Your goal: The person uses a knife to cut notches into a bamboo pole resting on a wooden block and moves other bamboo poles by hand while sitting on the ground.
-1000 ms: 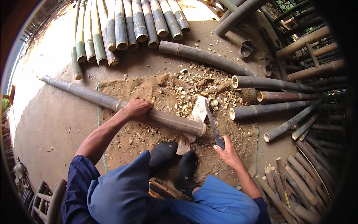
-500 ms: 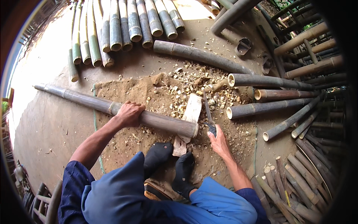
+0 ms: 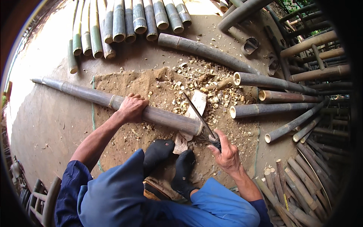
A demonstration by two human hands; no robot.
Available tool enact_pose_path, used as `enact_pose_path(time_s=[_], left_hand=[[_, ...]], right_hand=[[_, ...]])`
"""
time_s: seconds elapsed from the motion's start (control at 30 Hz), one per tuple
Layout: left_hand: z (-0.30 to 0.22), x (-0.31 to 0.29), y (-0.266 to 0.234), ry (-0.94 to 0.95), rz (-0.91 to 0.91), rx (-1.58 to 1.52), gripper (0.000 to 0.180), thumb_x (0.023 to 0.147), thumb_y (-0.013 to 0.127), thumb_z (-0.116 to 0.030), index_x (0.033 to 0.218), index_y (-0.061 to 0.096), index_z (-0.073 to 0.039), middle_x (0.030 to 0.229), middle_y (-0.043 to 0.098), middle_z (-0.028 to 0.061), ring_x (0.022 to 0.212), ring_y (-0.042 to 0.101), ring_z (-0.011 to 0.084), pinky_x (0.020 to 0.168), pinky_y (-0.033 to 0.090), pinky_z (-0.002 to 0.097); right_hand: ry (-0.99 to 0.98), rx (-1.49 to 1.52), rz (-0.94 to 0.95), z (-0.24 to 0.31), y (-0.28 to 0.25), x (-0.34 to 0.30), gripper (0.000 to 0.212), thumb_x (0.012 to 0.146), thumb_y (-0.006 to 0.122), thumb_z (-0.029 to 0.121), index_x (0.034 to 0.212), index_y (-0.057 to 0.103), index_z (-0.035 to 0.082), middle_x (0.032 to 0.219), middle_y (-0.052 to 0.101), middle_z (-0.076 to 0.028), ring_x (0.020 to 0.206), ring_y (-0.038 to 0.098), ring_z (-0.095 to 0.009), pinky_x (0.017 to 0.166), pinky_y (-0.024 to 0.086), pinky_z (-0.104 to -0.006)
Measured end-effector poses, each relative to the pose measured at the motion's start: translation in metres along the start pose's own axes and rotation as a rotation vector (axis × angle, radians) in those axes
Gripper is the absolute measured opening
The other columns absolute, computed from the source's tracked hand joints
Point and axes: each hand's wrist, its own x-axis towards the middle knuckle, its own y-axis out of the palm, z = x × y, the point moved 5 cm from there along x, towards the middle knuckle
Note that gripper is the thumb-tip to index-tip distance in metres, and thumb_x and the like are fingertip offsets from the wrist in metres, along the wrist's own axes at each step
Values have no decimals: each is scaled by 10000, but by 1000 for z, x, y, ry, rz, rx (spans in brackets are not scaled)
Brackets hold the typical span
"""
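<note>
My left hand (image 3: pixel 133 108) is closed over a long dark bamboo pole (image 3: pixel 172 119), which slants from far left down to its cut end near my feet. That end rests across a pale wooden block (image 3: pixel 199 101), which shows on both sides of the pole. In my right hand (image 3: pixel 227 154) is a long-bladed knife (image 3: pixel 198 114), gripped by its dark handle. Its blade tilts up to the left and lies just beside the pole's cut end, crossing over the block; whether it touches the bamboo I cannot tell.
Wood chips (image 3: pixel 211 89) litter a brown sack mat (image 3: pixel 124 85) beyond the pole. Several bamboo poles (image 3: pixel 140 19) lie in a row at the back, others (image 3: pixel 274 109) at the right. Shorter pieces (image 3: pixel 298 181) are piled lower right. My dark-socked feet (image 3: pixel 159 151) are close to the block.
The knife has swung from nearly upright to a leftward tilt by the pole's end. My right hand has turned and come slightly nearer to me. My left hand keeps its hold.
</note>
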Motion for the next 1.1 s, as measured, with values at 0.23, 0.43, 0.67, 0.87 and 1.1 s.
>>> enact_pose_path(time_s=[0.23, 0.43, 0.67, 0.87, 1.1], left_hand=[[2, 8, 5, 6, 50, 5, 460, 622, 875, -256, 999, 661, -101, 1012, 724, 95, 1086, 697, 297, 985, 500, 452], [-2, 0, 1, -41, -13, -7, 451, 633, 884, -278, 990, 667, -109, 1013, 725, 86, 1071, 692, 293, 1001, 492, 445], [-3, -2, 5, -7, -60, 13, 502, 633, 902, -275, 1034, 653, -104, 1046, 718, 84, 1080, 688, 286, 1009, 491, 445], [-9, 2, 2, -6, -50, 6, 473, 655, 898, -274, 1022, 655, -100, 1033, 715, 94, 1092, 690, 298, 1008, 497, 443], [-5, -14, 7, -7, -184, 47, 455, 682, 880, -227, 1033, 633, -76, 999, 683, 101, 1057, 670, 283, 985, 492, 443]], right_hand=[[183, -215, 307, -48, 19, 9, 345, 1071, 698, 302, 1167, 535, 14, 871, 727, -231, 713, 756, -423, 576, 618, -518], [-46, -18, -20, -27, 18, -3, 337, 1066, 708, 262, 1199, 553, -6, 894, 731, -223, 692, 763, -372, 560, 626, -491], [157, -179, 229, -9, 9, 29, 339, 1051, 727, 264, 1106, 515, 6, 872, 726, -226, 679, 754, -394, 538, 596, -511], [306, -360, 389, -59, 39, -7, 306, 1069, 699, 239, 1115, 524, -7, 824, 716, -240, 660, 753, -390, 561, 610, -472], [184, -79, 208, -2, -1, 27, 292, 1074, 695, 248, 1101, 524, 13, 882, 746, -267, 714, 764, -432, 607, 606, -520]])
